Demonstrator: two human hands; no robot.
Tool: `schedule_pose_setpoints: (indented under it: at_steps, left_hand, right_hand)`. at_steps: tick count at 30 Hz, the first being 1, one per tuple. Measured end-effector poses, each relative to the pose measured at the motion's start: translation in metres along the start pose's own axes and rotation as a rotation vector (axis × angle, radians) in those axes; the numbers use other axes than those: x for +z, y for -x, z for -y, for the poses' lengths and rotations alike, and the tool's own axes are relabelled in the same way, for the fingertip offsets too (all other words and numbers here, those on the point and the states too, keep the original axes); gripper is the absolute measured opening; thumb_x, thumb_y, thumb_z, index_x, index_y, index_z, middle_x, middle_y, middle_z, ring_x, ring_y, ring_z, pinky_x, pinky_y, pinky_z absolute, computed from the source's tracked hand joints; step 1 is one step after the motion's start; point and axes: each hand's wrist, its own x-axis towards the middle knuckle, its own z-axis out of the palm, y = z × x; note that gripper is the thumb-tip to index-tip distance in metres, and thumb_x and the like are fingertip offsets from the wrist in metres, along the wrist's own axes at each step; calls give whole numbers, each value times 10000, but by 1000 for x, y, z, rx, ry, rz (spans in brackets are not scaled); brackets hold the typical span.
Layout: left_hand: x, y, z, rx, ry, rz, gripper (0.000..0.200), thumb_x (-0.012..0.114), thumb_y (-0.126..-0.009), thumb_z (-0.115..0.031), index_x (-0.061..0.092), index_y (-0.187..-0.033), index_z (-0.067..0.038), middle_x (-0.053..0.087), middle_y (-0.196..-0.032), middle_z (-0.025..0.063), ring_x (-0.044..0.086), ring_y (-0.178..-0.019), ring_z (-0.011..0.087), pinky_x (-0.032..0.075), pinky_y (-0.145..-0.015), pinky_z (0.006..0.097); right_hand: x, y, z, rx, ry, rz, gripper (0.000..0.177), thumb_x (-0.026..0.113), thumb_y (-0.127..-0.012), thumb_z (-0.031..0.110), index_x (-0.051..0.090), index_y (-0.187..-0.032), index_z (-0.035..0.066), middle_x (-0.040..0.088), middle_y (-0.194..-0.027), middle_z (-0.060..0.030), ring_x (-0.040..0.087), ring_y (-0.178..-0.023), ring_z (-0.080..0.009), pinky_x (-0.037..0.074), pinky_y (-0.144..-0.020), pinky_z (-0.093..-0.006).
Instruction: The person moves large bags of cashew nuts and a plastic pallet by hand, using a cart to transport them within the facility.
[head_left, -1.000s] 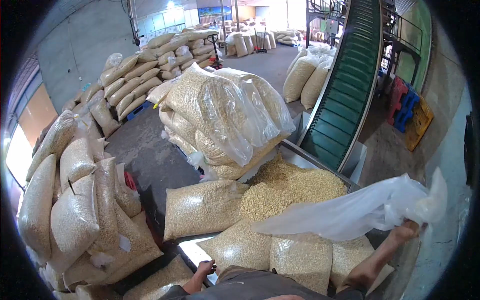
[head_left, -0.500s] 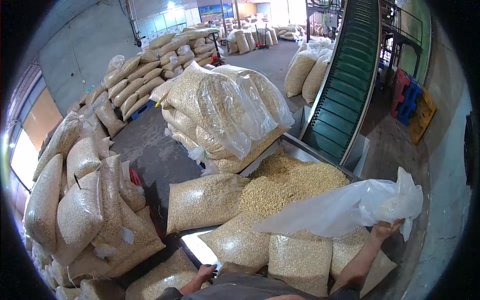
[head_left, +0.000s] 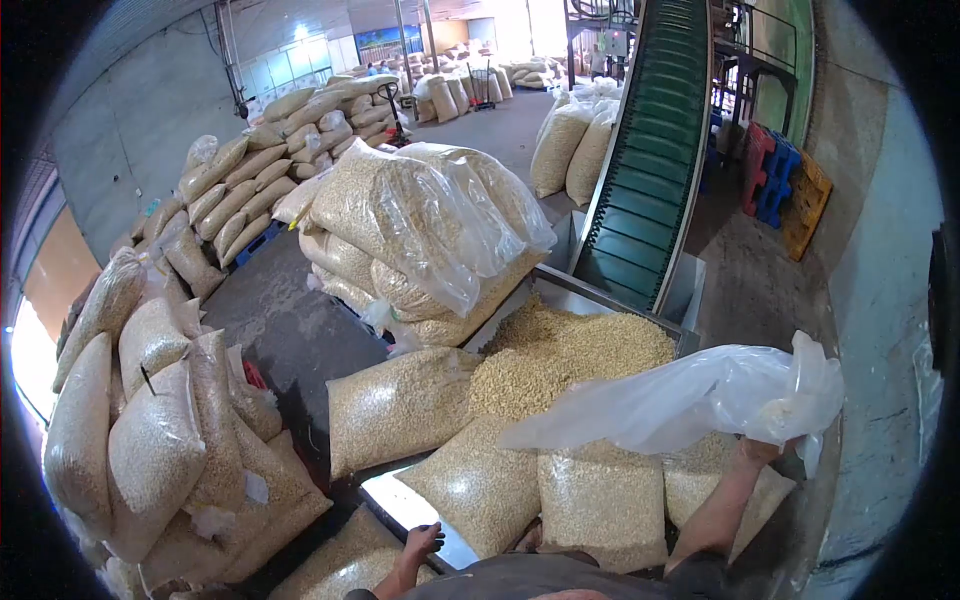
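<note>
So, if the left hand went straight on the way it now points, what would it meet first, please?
Probably the filled sack just ahead of the left hand, beyond the bright metal ledge; depth is unclear, so the ledge itself might come first.

Green conveyor (head_left: 650, 150), stacked sacks (head_left: 250, 190), coloured pallets (head_left: 776, 182)

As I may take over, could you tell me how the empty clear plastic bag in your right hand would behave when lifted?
Probably floppy: the empty clear plastic bag sags and bunches where the right hand grips it. Likely very light, as one hand holds it out over the grain-filled clear sacks. Its glossy film may be slippery.
</note>
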Motion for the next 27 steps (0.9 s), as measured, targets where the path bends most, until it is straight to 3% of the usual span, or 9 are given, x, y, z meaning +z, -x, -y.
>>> schedule_pose_setpoints:
  at_steps: [7,14,15,19,20,22,23,26,27]
  left_hand:
    - [-44,38,116,-74,212,-16,409,639,-864,-274,536,-1124,25,646,-853,115,612,-664,200,497,-570,302]
    - [-98,93,277,-207,19,-133,354,583,-879,-236,534,-1128,10,636,-801,122,626,-685,244,513,-597,378]
    - [-100,105,291,-82,-75,-114,332,579,-879,-232,545,-1101,12,629,-778,120,628,-676,252,517,-592,383]
    - [-64,197,253,-112,86,-237,272,592,-882,-248,585,-980,5,614,-736,116,626,-620,245,522,-556,375]
    - [-61,205,258,-67,91,-266,264,595,-884,-252,591,-956,2,616,-739,116,623,-607,237,521,-547,368]
    - [-60,199,282,-205,181,-247,259,590,-891,-252,590,-959,-2,622,-753,110,625,-614,224,520,-549,356]
    - [-53,206,279,-200,160,-242,263,590,-893,-257,586,-959,-2,625,-760,109,625,-614,224,519,-548,354]
    - [-63,197,316,-198,240,-122,281,603,-893,-275,572,-967,-6,629,-774,105,624,-615,225,518,-542,351]
    - [-60,206,314,-181,267,-155,278,606,-892,-269,568,-971,-6,626,-767,103,621,-604,223,514,-529,353]
  right_hand:
    - [-54,42,39,22,35,76,376,530,-801,187,501,-1097,-42,570,-1060,-176,561,-943,-310,434,-865,-413]
    - [-120,112,82,43,99,191,311,545,-774,93,517,-1049,-50,590,-1010,-174,570,-901,-309,427,-856,-399]
    - [-129,117,85,36,111,202,303,547,-771,80,520,-1043,-51,593,-1003,-173,571,-894,-309,426,-855,-397]
    - [-155,109,110,-235,371,324,240,520,-792,42,526,-1015,-48,597,-975,-173,566,-859,-316,420,-847,-406]
    - [-151,112,115,-155,286,296,220,494,-824,56,527,-1019,-40,592,-971,-175,554,-862,-327,415,-847,-415]
    - [-145,117,126,-5,106,220,196,441,-890,84,528,-1028,-25,580,-964,-180,529,-866,-350,406,-847,-435]
    - [-154,115,119,-107,276,348,353,501,-875,217,485,-1138,-19,518,-1085,-164,475,-1005,-322,377,-910,-435]
    - [-157,127,123,174,119,331,581,541,-865,410,442,-1237,-24,457,-1189,-142,449,-1113,-286,384,-943,-428]
    - [-154,108,152,246,-273,334,590,538,-866,420,437,-1236,-29,454,-1195,-145,462,-1099,-280,399,-926,-425]
